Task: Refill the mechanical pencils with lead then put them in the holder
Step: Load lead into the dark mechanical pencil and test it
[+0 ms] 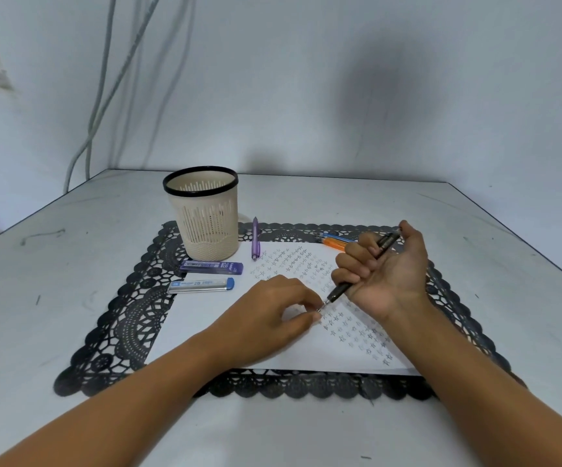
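My right hand [386,264] grips a black mechanical pencil [340,289], palm up, thumb on its rear end and tip pointing down-left. My left hand [273,310] rests on the white paper [212,318], its thumb and forefinger pinched together right at the pencil's metal tip; a lead there is too thin to make out. A purple mechanical pencil [255,238] lies beside the beige slotted holder [205,214]. Blue and orange pencils [335,241] lie behind my right hand. Two lead cases, a dark blue one [211,267] and a clear one with a blue cap [201,285], lie in front of the holder.
A black lace placemat [131,318] lies under the paper on a pale table [70,264]. The paper carries rows of small pencil marks. Cables [104,96] hang down the wall at the back left.
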The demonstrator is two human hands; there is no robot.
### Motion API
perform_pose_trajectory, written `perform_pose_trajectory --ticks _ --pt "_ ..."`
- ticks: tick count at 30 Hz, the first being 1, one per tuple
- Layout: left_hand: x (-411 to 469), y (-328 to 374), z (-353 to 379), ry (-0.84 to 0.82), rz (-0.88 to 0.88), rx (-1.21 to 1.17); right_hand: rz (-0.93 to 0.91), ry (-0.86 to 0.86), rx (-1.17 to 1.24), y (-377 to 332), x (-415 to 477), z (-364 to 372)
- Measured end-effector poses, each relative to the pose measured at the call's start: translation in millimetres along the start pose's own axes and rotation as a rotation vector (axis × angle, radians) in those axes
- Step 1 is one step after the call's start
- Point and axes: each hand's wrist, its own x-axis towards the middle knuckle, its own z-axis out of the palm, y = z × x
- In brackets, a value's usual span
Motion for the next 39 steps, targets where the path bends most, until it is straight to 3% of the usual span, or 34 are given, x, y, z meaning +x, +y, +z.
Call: perform_pose_trajectory --ticks 3,9,15,18,23,28,39 --pt "0.6 -2.2 -3.5 0.053 -0.064 -0.018 -0.025 0.040 -0.013 -2.2 0.5 2.1" --pt "2.9 -5.3 -6.8 0.199 -0.161 -0.009 -0.092 0.202 -0.315 -17.9 5.0 -0.9" --pt "3.9 -10.6 -6.8 0.278 -0.212 0.084 -0.176 0.269 -0.254 -23.4 6.9 -3.2" --pt "3.4 -10.4 -6.4 0.300 -0.192 0.129 -0.292 0.217 -0.318 -27.3 5.8 0.6" --pt "-3.0 -6.7 -2.0 -0.001 -0.170 0.269 -0.418 -0.029 -0.810 -15.7 4.2 3.9" --pt "-4.5 -6.9 4.8 -0.354 -0.165 0.420 -0.460 -0.121 -1.405 6.8 17.2 8.0" --pt "-3.0 -7.2 3.7 -0.383 -0.133 0.431 -0.572 -0.287 -1.822 41.4 60.1 14.0"
